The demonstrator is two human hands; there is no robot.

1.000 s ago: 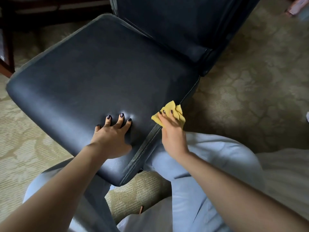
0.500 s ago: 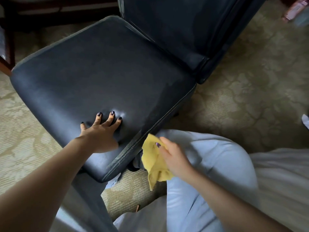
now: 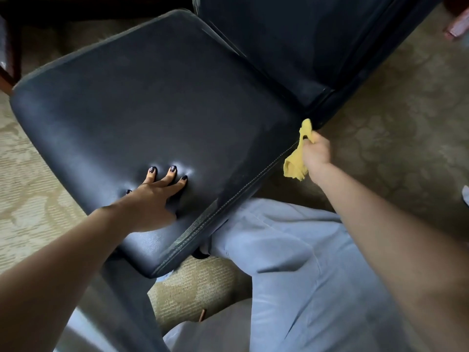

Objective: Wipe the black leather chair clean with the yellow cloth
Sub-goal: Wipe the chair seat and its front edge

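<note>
The black leather chair (image 3: 157,102) fills the upper middle of the view, its seat tilted toward me and its backrest rising at the top right. My left hand (image 3: 149,199) lies flat on the near part of the seat with fingers spread, pressing dimples into the leather. My right hand (image 3: 316,153) is closed around the yellow cloth (image 3: 295,161) at the seat's right side edge, close to the corner where seat meets backrest. The cloth hangs crumpled below the fist and pokes out above it.
Patterned beige carpet (image 3: 380,138) surrounds the chair. My knees in light blue trousers (image 3: 291,262) sit just below the seat's near edge. Dark wooden furniture (image 3: 10,59) stands at the far left. A pinkish object (image 3: 456,29) lies at the top right edge.
My right hand with the cloth dropped off the seam toward my lap, then swung up and right along the seat's side edge to the rear corner. The left hand stayed pressed on the seat.
</note>
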